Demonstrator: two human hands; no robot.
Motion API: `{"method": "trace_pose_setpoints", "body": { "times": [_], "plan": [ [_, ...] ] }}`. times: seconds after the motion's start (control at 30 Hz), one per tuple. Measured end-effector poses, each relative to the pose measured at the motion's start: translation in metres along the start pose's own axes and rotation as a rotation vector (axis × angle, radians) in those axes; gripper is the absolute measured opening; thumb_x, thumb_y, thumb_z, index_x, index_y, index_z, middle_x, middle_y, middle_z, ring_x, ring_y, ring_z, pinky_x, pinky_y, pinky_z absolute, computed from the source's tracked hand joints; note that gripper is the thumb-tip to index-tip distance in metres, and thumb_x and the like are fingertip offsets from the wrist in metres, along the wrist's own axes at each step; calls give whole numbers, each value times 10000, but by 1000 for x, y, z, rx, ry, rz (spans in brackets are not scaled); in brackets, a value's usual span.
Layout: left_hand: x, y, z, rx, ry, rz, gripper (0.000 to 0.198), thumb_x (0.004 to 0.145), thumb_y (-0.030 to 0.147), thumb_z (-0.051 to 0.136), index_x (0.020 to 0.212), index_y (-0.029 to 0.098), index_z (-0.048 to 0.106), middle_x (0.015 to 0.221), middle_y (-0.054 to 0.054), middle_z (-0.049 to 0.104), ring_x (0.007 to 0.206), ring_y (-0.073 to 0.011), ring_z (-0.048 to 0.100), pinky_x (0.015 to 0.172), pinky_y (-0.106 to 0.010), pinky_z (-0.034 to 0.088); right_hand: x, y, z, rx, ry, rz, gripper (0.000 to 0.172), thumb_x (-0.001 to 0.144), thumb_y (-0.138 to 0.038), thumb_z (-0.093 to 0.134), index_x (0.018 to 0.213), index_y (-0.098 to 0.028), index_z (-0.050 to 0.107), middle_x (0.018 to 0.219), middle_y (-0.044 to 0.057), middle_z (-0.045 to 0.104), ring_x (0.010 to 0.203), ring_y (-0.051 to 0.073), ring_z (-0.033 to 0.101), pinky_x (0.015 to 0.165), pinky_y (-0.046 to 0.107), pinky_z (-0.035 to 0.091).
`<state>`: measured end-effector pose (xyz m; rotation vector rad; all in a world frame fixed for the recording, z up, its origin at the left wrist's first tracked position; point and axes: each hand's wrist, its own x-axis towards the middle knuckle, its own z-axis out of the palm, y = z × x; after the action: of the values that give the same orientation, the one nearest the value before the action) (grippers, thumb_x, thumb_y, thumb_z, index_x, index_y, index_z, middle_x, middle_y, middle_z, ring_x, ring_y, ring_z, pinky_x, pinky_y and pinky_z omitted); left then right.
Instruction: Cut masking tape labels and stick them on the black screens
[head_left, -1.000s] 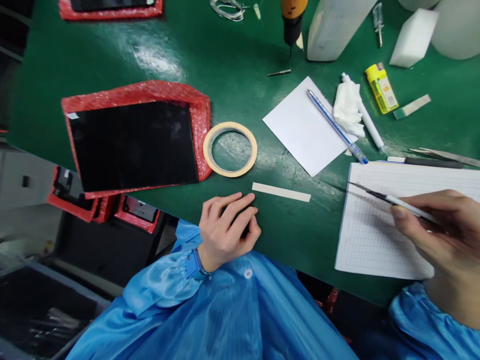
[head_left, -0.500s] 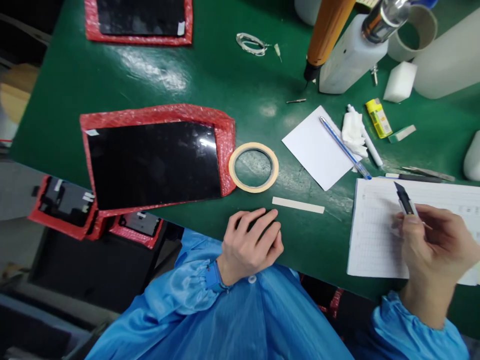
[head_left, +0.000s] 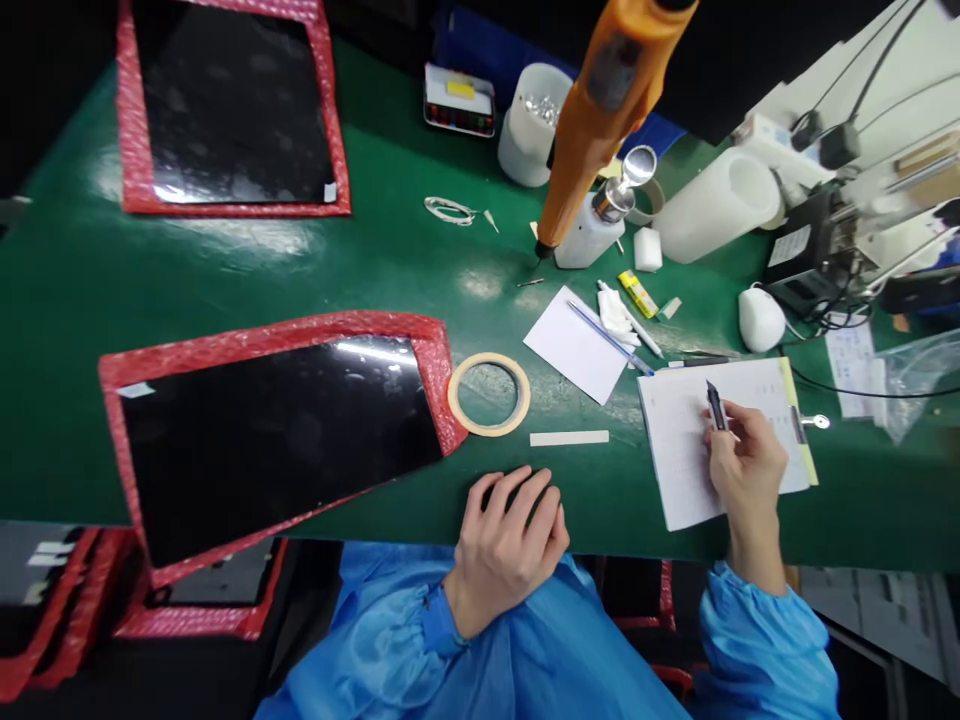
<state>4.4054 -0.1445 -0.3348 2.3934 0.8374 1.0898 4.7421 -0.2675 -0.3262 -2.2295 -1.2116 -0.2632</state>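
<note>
At the table's front edge my left hand [head_left: 511, 545] rests palm down, fingers slightly bent and apart, holding nothing. Just beyond it are a roll of masking tape [head_left: 452, 404] and a short white strip [head_left: 569, 438]. My right hand [head_left: 746, 465] is closed around a utility knife [head_left: 717, 407], its dark blade pointing up and away. The knife is held over a clipboard with printed sheets [head_left: 679, 440]. To the left, a black screen panel [head_left: 277, 440] lies on red bubble wrap [head_left: 277, 332], whose corner touches the tape roll.
A second panel [head_left: 232, 110] in red wrap lies at the back left. An orange electric screwdriver [head_left: 600, 120] hangs over a pump bottle [head_left: 589, 235]. White paper [head_left: 574, 345] with a blue pen [head_left: 606, 335], a yellow box [head_left: 637, 293] and a white mouse [head_left: 761, 320] lie on the right.
The view has tilted up and shows more of the table's back and right side. My right hand, still holding the knife, has moved slightly over the clipboard. My left hand stays at rest.
</note>
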Motion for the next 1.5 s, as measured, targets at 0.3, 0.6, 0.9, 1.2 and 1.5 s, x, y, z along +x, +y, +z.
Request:
{"method": "trace_pose_setpoints", "body": {
  "times": [0.3,0.6,0.9,1.2,1.5],
  "plan": [
    [-2,-2,-1,-44,33,-11,161,1060,94,640,1078,173,780,1079,-53,927,994,-231,867,940,-429,597,14,-13,-3,-168,-45,-158,226,946,-277,623,1088,-253,798,890,62,779,742,264,701,719,397,581],
    [-2,-2,-1,-23,41,12,197,1113,121,583,1074,175,769,1075,-47,916,1002,-221,857,957,-410,592,49,-65,26,-190,-176,-344,216,1139,-401,625,1209,-273,785,1118,122,804,1050,342,753,913,471,530],
    [-2,-4,-1,-11,56,40,211,1123,128,567,1065,171,765,1094,-45,916,1012,-217,856,954,-413,604,119,-119,100,-381,-402,-444,225,1163,-379,593,1138,-208,737,1156,183,772,1144,399,696,981,516,462],
    [-5,-7,3,8,79,101,202,1098,109,590,1050,140,784,1080,-54,918,964,-207,852,905,-402,618,132,-134,83,136,-167,-369,184,1166,-456,671,1145,-273,686,1030,83,810,887,281,736,871,472,523],
    [-9,-12,-18,-200,86,17,179,1095,81,595,1075,183,741,981,-27,902,812,-141,827,965,-366,612,89,-176,49,1014,-418,148,396,888,-644,1006,980,-310,813,720,4,704,633,223,666,557,358,515]
  ]
}}
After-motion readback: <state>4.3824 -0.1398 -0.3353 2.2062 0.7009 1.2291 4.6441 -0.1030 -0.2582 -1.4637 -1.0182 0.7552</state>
